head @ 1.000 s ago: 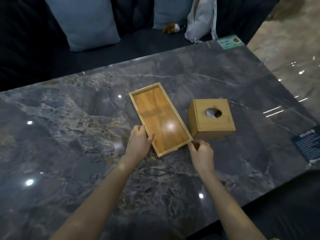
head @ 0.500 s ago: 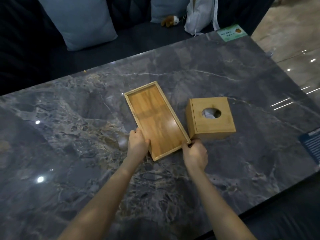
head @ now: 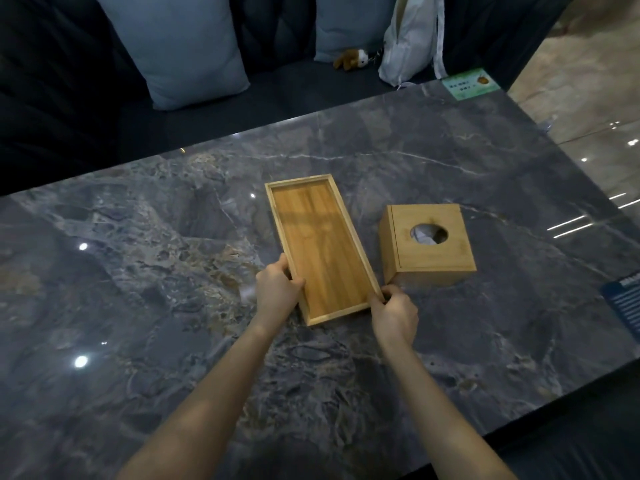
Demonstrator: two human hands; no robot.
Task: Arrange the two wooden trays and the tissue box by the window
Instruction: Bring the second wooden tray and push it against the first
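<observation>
A single head-worn wide-angle view looks forward and steeply down across a dark marble table (head: 173, 271), from the person's near edge toward a sofa (head: 277, 98) along the far edge. Both forearms reach in from the bottom of the frame, so the camera sits close above them. The wide lens bends the table's edges.
</observation>
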